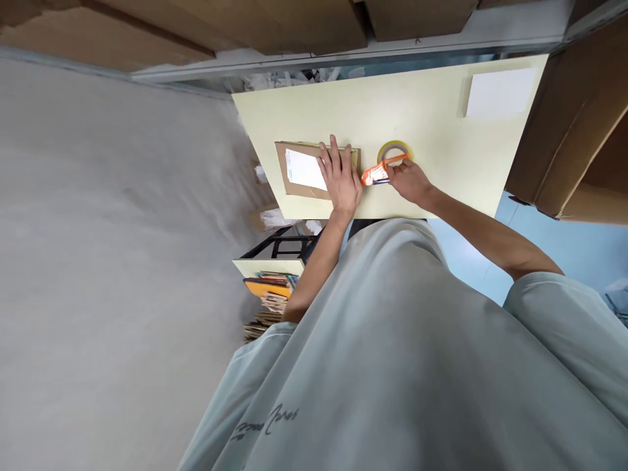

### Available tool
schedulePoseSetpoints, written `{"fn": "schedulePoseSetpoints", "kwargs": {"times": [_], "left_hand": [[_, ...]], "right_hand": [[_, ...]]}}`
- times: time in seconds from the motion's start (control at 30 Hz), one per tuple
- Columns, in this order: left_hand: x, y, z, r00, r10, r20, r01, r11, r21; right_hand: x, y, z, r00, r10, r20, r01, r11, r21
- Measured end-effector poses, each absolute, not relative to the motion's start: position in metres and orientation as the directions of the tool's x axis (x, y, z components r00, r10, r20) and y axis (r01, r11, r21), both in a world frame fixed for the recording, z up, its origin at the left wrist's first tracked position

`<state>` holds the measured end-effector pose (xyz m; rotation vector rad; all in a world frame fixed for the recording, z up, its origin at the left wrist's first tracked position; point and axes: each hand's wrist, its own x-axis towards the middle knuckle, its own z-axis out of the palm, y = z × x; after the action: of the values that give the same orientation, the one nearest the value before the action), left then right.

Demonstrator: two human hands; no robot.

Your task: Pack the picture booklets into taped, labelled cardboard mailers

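Note:
My left hand (341, 180) lies flat with fingers spread on the right part of a flat brown cardboard package (309, 193). A white label (303, 169) on the package is partly under the fingers. Just to the right, my right hand (408, 181) is closed on an orange tape dispenser (375, 173), whose front end is close to the package's right edge. A yellow-rimmed roll of tape (395, 143) sits at the dispenser's far side. My fingers hide part of the dispenser's body.
The pale yellow table (441, 118) bears a white stack of paper or labels (500, 93) at its far right corner. Large cardboard boxes (569, 124) stand to the right, with more beyond the table. Flat items (269, 288) are piled on a lower surface at left, near a grey wall (122, 229).

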<state>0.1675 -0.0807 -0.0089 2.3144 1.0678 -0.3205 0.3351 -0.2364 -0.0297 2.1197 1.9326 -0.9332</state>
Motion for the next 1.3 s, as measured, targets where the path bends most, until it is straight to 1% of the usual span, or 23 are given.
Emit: {"fn": "schedulePoseSetpoints", "kwargs": {"times": [0.07,0.13,0.2,0.23,0.3,0.37,0.43,0.5,0.57,0.63,0.67,0.8,0.9,0.97,1.03,1.13,1.2,1.3], "left_hand": [[0.155,-0.092,-0.006,0.658,0.594,-0.463,0.753,-0.518,0.406],[0.146,-0.095,-0.002,0.671,0.55,-0.497,0.742,-0.502,0.445],[0.141,-0.093,0.001,0.68,0.519,-0.518,0.733,-0.485,0.477],[0.14,-0.092,0.001,0.682,0.514,-0.521,0.732,-0.48,0.484],[0.139,-0.09,0.0,0.688,0.512,-0.515,0.726,-0.483,0.49],[0.139,-0.089,-0.002,0.706,0.498,-0.503,0.708,-0.496,0.502],[0.138,-0.089,-0.007,0.733,0.466,-0.496,0.68,-0.511,0.525],[0.135,-0.09,-0.012,0.759,0.419,-0.498,0.65,-0.529,0.546],[0.132,-0.09,-0.017,0.778,0.364,-0.511,0.622,-0.553,0.554],[0.13,-0.091,-0.022,0.79,0.321,-0.522,0.601,-0.571,0.559],[0.129,-0.091,-0.024,0.796,0.307,-0.521,0.591,-0.579,0.562],[0.128,-0.092,-0.029,0.828,0.297,-0.475,0.546,-0.62,0.564],[0.13,-0.092,-0.029,0.851,0.288,-0.439,0.512,-0.638,0.575],[0.133,-0.092,-0.025,0.862,0.281,-0.422,0.497,-0.632,0.595],[0.136,-0.091,-0.02,0.873,0.281,-0.399,0.482,-0.626,0.613],[0.14,-0.09,-0.015,0.89,0.28,-0.36,0.453,-0.63,0.63],[0.141,-0.089,-0.014,0.899,0.279,-0.338,0.437,-0.636,0.636],[0.139,-0.089,-0.015,0.916,0.262,-0.304,0.4,-0.642,0.654]], "right_hand": [[0.323,-0.242,-0.029,-0.028,0.846,-0.532,0.905,-0.206,-0.373],[0.321,-0.249,-0.028,-0.056,0.837,-0.545,0.879,-0.217,-0.424],[0.331,-0.258,-0.026,-0.097,0.824,-0.559,0.874,-0.198,-0.443],[0.342,-0.262,-0.025,-0.116,0.815,-0.567,0.882,-0.178,-0.437],[0.373,-0.272,-0.023,-0.106,0.804,-0.585,0.915,-0.152,-0.374],[0.411,-0.279,-0.022,-0.034,0.805,-0.592,0.948,-0.161,-0.274],[0.441,-0.279,-0.024,0.019,0.816,-0.577,0.962,-0.173,-0.212],[0.457,-0.271,-0.028,0.039,0.848,-0.529,0.963,-0.174,-0.208],[0.458,-0.257,-0.034,0.045,0.878,-0.477,0.953,-0.18,-0.242],[0.451,-0.24,-0.038,0.043,0.889,-0.456,0.949,-0.179,-0.26],[0.447,-0.231,-0.037,0.036,0.89,-0.455,0.954,-0.167,-0.25],[0.436,-0.198,-0.017,0.014,0.864,-0.504,0.982,-0.106,-0.154],[0.421,-0.171,0.009,0.013,0.808,-0.589,0.981,-0.126,-0.151],[0.401,-0.155,0.023,0.023,0.792,-0.61,0.98,-0.138,-0.142],[0.378,-0.143,0.032,0.075,0.796,-0.6,0.977,-0.18,-0.116],[0.349,-0.138,0.039,0.194,0.771,-0.607,0.943,-0.317,-0.102],[0.341,-0.139,0.045,0.238,0.753,-0.614,0.928,-0.363,-0.086],[0.348,-0.139,0.06,0.381,0.706,-0.597,0.875,-0.483,-0.013]]}}
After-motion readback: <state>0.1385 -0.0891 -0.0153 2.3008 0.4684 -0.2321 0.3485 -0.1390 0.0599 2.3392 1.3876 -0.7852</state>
